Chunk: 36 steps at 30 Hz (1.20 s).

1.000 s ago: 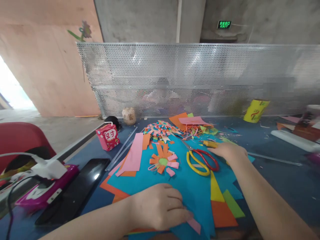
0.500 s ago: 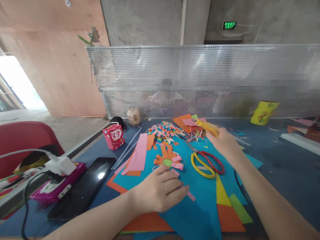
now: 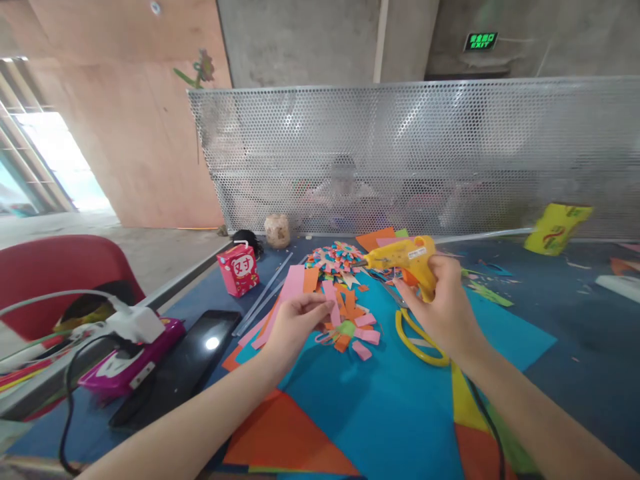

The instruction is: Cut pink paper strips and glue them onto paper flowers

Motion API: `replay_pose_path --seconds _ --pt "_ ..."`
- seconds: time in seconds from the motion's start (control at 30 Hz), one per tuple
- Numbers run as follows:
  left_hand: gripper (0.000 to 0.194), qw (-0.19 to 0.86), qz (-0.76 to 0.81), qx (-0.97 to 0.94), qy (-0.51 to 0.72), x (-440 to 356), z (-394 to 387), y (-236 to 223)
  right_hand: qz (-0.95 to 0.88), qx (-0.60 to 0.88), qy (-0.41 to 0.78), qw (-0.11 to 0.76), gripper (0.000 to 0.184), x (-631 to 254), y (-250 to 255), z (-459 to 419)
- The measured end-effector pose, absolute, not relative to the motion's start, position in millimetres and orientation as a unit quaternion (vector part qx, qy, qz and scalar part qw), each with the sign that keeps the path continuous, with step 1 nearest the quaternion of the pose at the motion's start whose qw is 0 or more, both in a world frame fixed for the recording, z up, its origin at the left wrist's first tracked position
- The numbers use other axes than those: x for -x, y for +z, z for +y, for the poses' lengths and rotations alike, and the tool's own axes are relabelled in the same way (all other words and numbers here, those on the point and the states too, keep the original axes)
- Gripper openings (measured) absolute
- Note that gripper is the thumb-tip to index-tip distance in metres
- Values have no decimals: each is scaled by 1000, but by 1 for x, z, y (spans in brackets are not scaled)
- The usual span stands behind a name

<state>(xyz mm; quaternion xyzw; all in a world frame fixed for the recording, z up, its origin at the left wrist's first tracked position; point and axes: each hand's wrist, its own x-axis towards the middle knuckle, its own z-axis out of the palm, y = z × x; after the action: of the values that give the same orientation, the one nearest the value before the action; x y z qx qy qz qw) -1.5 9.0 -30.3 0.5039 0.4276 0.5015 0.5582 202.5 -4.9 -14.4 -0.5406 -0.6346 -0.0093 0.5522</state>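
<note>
Just left of the middle of the frame, a narrow pink strip (image 3: 331, 303) is pinched near its lower part between the thumb and fingers of the left hand (image 3: 297, 323) and is held roughly upright; whether it touches the flower behind it cannot be told. In the right hand (image 3: 447, 300), right of centre, a yellow glue gun (image 3: 397, 253) is gripped by its handle, its nozzle pointed toward the left of the frame. Just below the strip, the orange and pink paper flower (image 3: 345, 328) is laid on a blue sheet (image 3: 380, 407), with the yellow-handled scissors (image 3: 425, 360) to its right. The strip can be judged very light, thin and bendable, easily creased by a hard squeeze, so it is best held lightly by one edge or end, with the other left free. The gun is likely rigid and heavier toward the handle; it should be held there only, as the nozzle may be hot, and some drag may be expected if the black cord (image 3: 487, 417) at lower right belongs to it. The flower's looped petals look easily crushed, so it would be better steadied at its green centre.
</note>
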Motion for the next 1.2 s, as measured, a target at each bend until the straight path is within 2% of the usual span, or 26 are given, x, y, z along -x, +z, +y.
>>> replay_pose_path --seconds 0.13,0.27,0.47,0.6,0.9,1.2 --pt "25 621 399 -441 511 1 9 -29 -656 589 -125 456 42 -202 -24 -4" --pt "22 607 389 -429 544 5 12 -32 -677 565 -190 431 37 -201 -28 -5" --pt "23 591 409 -422 553 7 16 -34 -709 531 -233 401 28 -201 -26 -9" --pt "22 578 420 -413 565 6 17 -32 -727 540 -210 369 26 -200 -24 -11" --pt "23 582 415 -413 564 8 22 -38 -741 516 -256 345 20 -199 -24 -12" --pt "22 592 410 -400 567 8 23 -38 -749 443 -335 360 16 -198 -23 -10"
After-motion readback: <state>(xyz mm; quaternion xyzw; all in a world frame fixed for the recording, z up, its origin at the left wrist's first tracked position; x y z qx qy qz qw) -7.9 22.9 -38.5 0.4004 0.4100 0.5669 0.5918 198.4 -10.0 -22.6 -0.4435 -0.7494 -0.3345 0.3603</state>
